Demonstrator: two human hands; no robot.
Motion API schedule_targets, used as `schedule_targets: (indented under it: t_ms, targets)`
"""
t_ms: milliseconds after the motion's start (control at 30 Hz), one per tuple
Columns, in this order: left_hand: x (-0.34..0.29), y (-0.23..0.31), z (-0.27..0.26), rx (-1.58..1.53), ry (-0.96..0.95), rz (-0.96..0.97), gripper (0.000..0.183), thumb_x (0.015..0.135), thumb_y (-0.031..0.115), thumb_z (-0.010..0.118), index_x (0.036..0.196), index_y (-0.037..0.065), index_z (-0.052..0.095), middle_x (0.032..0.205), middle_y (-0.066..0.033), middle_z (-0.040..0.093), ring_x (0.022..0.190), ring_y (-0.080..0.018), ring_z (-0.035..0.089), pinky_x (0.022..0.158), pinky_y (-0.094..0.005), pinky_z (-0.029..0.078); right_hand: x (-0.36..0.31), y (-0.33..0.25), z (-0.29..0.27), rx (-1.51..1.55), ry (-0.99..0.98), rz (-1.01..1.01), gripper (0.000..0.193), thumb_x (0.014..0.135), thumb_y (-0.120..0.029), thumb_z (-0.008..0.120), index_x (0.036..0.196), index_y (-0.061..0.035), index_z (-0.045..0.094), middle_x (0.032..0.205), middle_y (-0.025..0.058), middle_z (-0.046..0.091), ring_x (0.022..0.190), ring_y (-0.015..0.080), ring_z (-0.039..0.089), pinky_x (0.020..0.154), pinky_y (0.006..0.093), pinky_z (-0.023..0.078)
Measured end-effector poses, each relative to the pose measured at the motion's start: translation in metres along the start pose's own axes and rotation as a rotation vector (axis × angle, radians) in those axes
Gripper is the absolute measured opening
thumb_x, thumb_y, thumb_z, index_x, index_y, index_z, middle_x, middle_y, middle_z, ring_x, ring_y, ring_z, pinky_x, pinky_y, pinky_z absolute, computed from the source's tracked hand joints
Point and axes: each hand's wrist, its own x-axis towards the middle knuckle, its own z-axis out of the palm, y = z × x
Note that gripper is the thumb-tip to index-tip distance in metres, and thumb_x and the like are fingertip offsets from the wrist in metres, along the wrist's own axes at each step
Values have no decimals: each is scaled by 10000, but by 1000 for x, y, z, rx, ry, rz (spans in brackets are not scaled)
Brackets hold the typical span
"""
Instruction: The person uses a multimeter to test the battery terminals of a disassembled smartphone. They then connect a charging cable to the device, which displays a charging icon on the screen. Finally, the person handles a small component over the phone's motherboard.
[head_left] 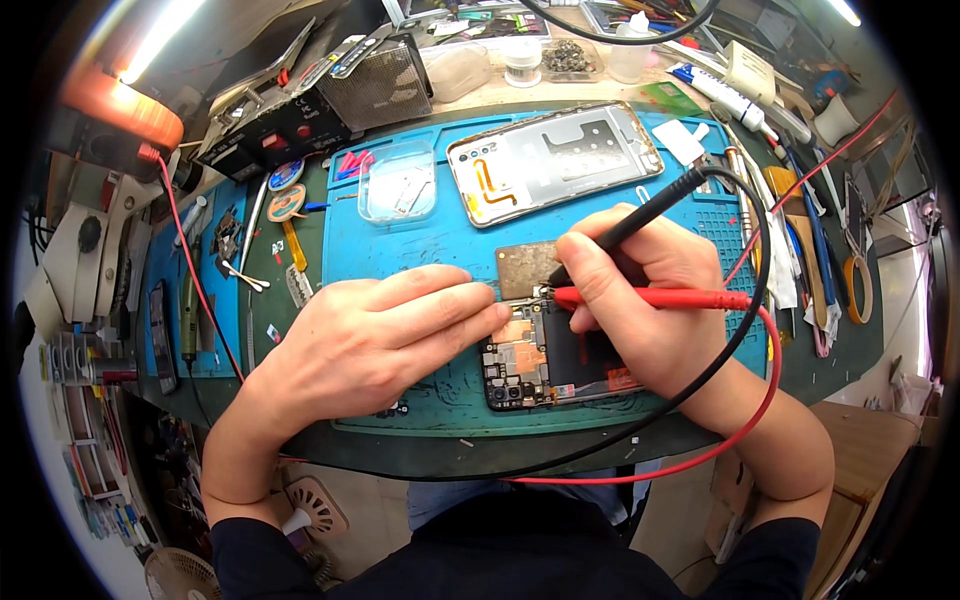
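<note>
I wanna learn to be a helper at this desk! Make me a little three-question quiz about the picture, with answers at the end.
1. True or false: the right hand holds both a black pen-shaped probe and a red pen-shaped probe.
2. What colour is the wide, flat mat under the opened black phone? A yellow, B blue, C pink
3. Fill in: the clear square plastic box sits to the ___ of the silver rectangular phone back.

Key: 1 true; 2 B; 3 left
</note>
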Motion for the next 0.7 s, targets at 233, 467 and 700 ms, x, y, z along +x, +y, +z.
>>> schedule_targets:
  t_ms: [233, 467, 700]
  targets:
    - [-6, -13, -1, -191, 45, -54, 404, 714, -20, 646, 1105, 47, 721, 1088, -76, 714, 1013, -261, 700, 787, -339, 597, -1, -7, 4, 18, -5, 72, 133, 998, -102, 623, 964, 20, 662, 778, 39, 661, 588, 64, 630, 536, 188, 484]
    - [-20, -34, 12, -288, 260, -30, 268, 736, -55, 653, 992, 13, 690, 1009, -75, 707, 933, -266, 698, 721, -352, 584, -3, -12, 1, -4, -21, 153, 137, 1000, -108, 617, 992, 24, 654, 814, 58, 672, 612, 94, 652, 560, 203, 506]
    - [-29, -32, 7, 93, 160, -39, 133, 710, 93, 680, 827, 31, 670, 826, -21, 614, 835, -175, 655, 656, -284, 559, -5, -13, 2, -129, -3, 123, 181, 1030, -131, 562, 990, 25, 644, 813, 43, 604, 608, 104, 650, 575, 204, 492]
